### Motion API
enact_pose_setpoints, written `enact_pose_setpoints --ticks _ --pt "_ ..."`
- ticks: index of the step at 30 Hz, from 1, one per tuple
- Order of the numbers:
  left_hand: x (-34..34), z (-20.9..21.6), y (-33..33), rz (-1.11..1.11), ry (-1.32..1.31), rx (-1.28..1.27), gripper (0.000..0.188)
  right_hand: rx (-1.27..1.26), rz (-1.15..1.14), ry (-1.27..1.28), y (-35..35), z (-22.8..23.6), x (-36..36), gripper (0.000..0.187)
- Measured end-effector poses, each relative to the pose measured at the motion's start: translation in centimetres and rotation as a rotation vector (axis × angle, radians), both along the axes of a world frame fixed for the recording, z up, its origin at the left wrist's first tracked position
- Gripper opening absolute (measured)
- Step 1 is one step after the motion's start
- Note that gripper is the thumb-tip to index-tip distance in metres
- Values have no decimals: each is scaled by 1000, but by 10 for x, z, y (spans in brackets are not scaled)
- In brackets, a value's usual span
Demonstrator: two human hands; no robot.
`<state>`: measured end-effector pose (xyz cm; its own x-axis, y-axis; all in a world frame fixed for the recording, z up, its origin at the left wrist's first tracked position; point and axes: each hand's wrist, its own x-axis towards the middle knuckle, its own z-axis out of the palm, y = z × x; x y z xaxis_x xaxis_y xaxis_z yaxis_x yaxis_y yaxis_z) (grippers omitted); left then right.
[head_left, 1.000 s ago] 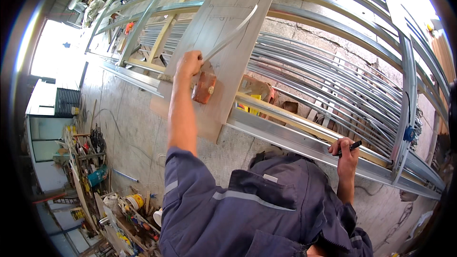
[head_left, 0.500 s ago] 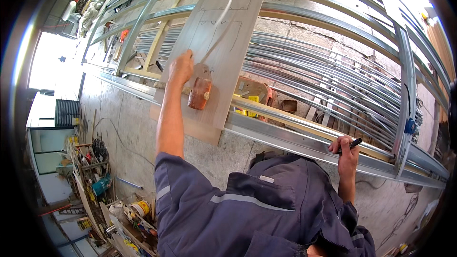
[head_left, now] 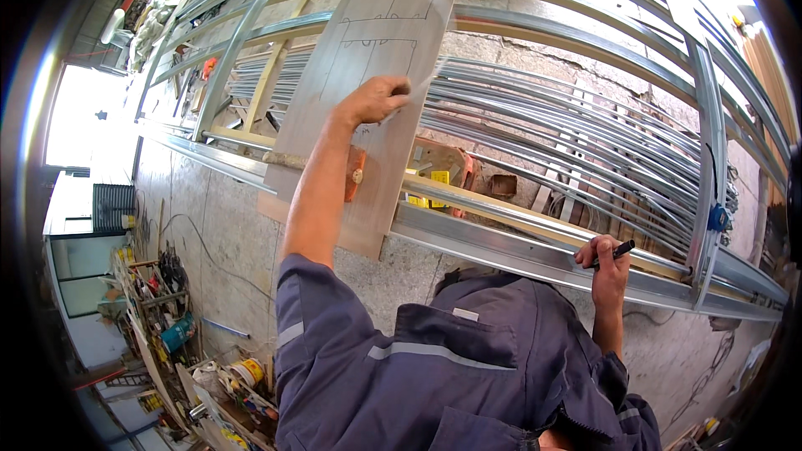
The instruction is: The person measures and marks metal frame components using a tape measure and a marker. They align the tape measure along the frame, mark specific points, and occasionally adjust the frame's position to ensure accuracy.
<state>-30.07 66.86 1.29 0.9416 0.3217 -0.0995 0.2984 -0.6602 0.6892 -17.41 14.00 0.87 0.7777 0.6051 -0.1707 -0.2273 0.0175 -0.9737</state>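
A long grey, wood-grained board (head_left: 334,63) lies across the metal frame, with dark lines drawn on its far part. My left hand (head_left: 374,102) is over the middle of this board, its fingers closed on a thin pale strip (head_left: 436,71) that is smeared by motion. Beneath my left forearm a mallet with a reddish-brown head (head_left: 357,174) rests on the board; its wooden handle sticks out to the left, and the forearm covers part of it. My right hand (head_left: 603,263), by the near rail of the frame, is closed round a black marker pen (head_left: 620,252).
Galvanized metal rails (head_left: 501,238) form the frame around the board. Under it lie many thin metal rods (head_left: 568,142) and an orange-and-yellow tool (head_left: 439,171). A blue clamp-like piece (head_left: 718,217) is at the right post. Cluttered shelves (head_left: 167,309) stand at lower left.
My left hand has moved right and slightly farther over the board, swinging the pale strip rightward. The forearm now covers part of the mallet. My right hand stays with the marker pen.
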Motion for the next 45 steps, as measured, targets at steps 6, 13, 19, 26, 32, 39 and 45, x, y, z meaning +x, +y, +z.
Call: enact_pose_setpoints --ticks 6,13,19,26,32,39,45 --pt "-1 27 -27 215 -73 -31 18 17 -40 20 0 -8 3 37" --pt "-77 0 14 521 -14 334 17 35 -21 21 4 -12 6 38" --pt "-109 -10 2 564 117 321 20 16 26 6 15 -9 5 41" --pt "-126 6 -21 666 56 269 25 7 71 3 25 -1 4 42" --pt "-124 -15 -3 536 62 391 24 -22 85 27 26 -3 4 39" --pt "-105 8 -24 631 -93 276 25 5 73 4 17 -1 1 43" --pt "-69 55 -107 668 -341 112 22 0 -22 8 4 -7 -6 40"
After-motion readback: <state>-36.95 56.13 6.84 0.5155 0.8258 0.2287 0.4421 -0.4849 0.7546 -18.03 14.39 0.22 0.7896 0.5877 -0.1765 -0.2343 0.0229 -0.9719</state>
